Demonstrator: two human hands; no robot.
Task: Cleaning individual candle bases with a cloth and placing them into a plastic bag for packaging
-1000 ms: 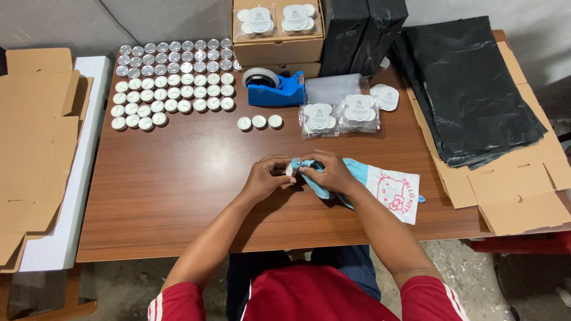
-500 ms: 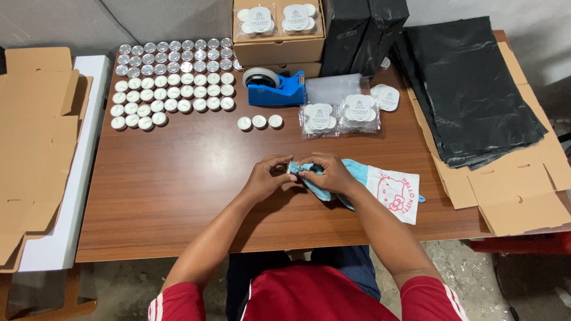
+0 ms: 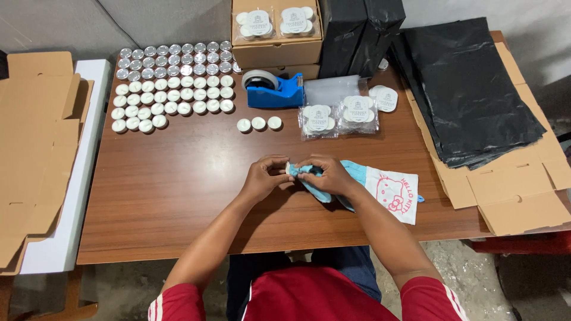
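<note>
My left hand (image 3: pixel 264 176) and my right hand (image 3: pixel 326 174) meet at the middle of the brown table (image 3: pixel 178 196). Between their fingertips sits a small white tealight candle (image 3: pixel 291 169), mostly hidden. My right hand presses part of a blue and white cloth (image 3: pixel 386 187) around the candle; the rest of the cloth lies on the table to the right. Three loose tealights (image 3: pixel 259 123) stand just beyond my hands.
Rows of several tealights (image 3: pixel 172 83) fill the far left. A blue tape dispenser (image 3: pixel 272 90), clear packets of candles (image 3: pixel 338 114), a cardboard box (image 3: pixel 276 32) with packets, black plastic bags (image 3: pixel 470 89) and flat cardboard (image 3: pixel 35 142) surround the table's middle.
Both hands stay in the same spot; the fingers have shifted slightly around the candle and cloth.
</note>
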